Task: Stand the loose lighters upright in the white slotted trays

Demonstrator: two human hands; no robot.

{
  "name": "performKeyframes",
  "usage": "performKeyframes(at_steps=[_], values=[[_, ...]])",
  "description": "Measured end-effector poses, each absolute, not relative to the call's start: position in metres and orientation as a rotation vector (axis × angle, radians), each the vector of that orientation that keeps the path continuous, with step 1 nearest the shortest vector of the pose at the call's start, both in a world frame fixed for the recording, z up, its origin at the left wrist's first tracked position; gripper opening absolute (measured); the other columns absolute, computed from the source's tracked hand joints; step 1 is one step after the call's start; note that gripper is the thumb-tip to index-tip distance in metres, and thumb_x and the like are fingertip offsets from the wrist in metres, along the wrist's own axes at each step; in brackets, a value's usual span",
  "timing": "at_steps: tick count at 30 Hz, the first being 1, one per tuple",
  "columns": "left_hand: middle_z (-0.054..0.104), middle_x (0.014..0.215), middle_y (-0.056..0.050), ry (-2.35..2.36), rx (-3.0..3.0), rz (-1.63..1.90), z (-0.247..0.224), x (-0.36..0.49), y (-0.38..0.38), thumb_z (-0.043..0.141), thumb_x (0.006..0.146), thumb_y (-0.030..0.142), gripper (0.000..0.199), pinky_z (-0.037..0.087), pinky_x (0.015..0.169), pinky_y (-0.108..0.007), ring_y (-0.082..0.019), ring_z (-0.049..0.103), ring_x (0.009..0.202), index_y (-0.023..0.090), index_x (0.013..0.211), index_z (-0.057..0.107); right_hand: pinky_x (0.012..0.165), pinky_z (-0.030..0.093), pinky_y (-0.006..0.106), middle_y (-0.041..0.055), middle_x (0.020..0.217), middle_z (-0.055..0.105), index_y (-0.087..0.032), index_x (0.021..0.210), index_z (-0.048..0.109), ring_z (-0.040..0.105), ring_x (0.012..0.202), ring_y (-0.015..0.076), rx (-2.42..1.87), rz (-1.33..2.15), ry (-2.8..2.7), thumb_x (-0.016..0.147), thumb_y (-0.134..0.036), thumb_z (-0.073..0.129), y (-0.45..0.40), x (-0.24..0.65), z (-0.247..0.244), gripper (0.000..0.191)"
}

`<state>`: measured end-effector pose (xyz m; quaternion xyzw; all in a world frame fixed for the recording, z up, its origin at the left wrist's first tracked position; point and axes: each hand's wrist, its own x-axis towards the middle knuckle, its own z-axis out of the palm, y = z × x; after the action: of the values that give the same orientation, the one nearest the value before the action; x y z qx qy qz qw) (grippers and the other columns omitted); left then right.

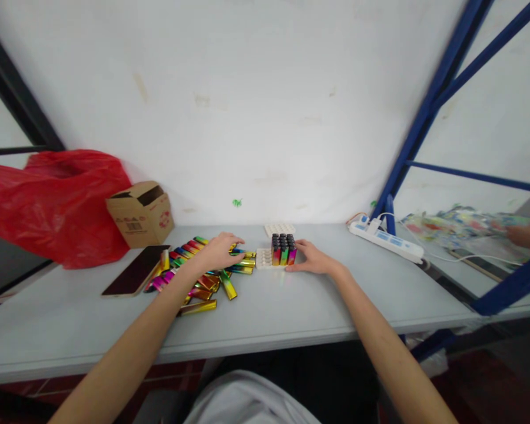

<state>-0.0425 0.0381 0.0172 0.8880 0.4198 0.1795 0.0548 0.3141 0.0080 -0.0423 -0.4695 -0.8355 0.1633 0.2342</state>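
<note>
Shiny, multicoloured lighters (pixel 207 282) lie in a loose pile on the table. My left hand (pixel 218 253) is over the pile's right side, thumb and fingers apart; its fingertips are close to yellow lighters, and I see none held. To the right, a small white tray with holes (pixel 264 259) carries a block of upright lighters (pixel 284 250) with black tops in its right part. The left part of this tray shows bare holes. My right hand (pixel 312 258) grips the tray's right end, thumb at the front and fingers towards the back.
Behind the block lies another white holed tray (pixel 280 228). A dark-screened phone or tablet (pixel 136 271), a cardboard box (pixel 142 215) and a red plastic bag (pixel 66 206) are at left. At right are a power strip (pixel 386 238), a blue frame (pixel 417 129) and another person's hand (pixel 527 237).
</note>
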Motion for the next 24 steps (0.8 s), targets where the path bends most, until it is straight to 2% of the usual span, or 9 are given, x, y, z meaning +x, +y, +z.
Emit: performKeyframes(at_steps=[5,7,11,14,19,24], values=[[0.065,0.145,-0.019,1.166,2.680,0.279,0.020,-0.053,0.034,0.075,0.079,0.057,0.062,0.043,0.116,-0.043,-0.036,0.063,0.132,0.018,0.128,0.076,0.119,0.043,0.055,0.0206,0.144,0.059,-0.015,0.142,0.065,0.058,0.133,0.0374,-1.281,0.437,-2.289,0.076,-0.074,0.082,0.009,0.314,-0.043,0.091],[0.066,0.143,-0.017,1.136,2.655,0.313,0.021,-0.053,0.032,0.076,0.078,0.061,0.064,0.044,0.115,-0.041,-0.035,0.063,0.131,0.020,0.127,0.076,0.119,0.043,0.055,0.0208,0.144,0.059,-0.015,0.142,0.065,0.058,0.133,0.0377,-1.286,0.440,-2.290,0.075,-0.074,0.082,0.009,0.314,-0.043,0.090],[0.072,0.128,-0.013,1.066,2.615,0.386,0.018,-0.055,0.035,0.071,0.082,0.064,0.051,0.047,0.109,-0.039,-0.032,0.067,0.120,0.021,0.109,0.076,0.119,0.043,0.055,0.0195,0.142,0.061,-0.017,0.141,0.066,0.058,0.133,0.0377,-1.271,0.449,-2.288,0.076,-0.074,0.082,0.009,0.315,-0.043,0.088],[0.073,0.125,-0.013,1.082,2.605,0.404,0.014,-0.057,0.040,0.066,0.085,0.064,0.050,0.048,0.106,-0.039,-0.032,0.067,0.118,0.020,0.109,0.074,0.119,0.043,0.055,0.0193,0.143,0.060,-0.017,0.142,0.066,0.058,0.133,0.0376,-1.274,0.450,-2.288,0.077,-0.074,0.081,0.009,0.315,-0.043,0.088],[0.073,0.128,-0.016,1.165,2.618,0.363,0.013,-0.056,0.039,0.062,0.089,0.061,0.057,0.048,0.105,-0.041,-0.033,0.067,0.118,0.017,0.125,0.069,0.119,0.043,0.054,0.0208,0.144,0.059,-0.015,0.142,0.065,0.058,0.133,0.0379,-1.285,0.438,-2.305,0.077,-0.074,0.081,0.009,0.314,-0.043,0.090],[0.072,0.133,-0.015,1.183,2.769,0.286,0.014,-0.044,0.028,0.072,0.081,0.041,0.057,0.043,0.112,-0.045,-0.035,0.065,0.123,0.020,0.134,0.068,0.119,0.043,0.055,0.0192,0.143,0.060,-0.018,0.140,0.067,0.058,0.133,0.0376,-1.272,0.437,-2.294,0.076,-0.074,0.082,0.009,0.314,-0.043,0.086]])
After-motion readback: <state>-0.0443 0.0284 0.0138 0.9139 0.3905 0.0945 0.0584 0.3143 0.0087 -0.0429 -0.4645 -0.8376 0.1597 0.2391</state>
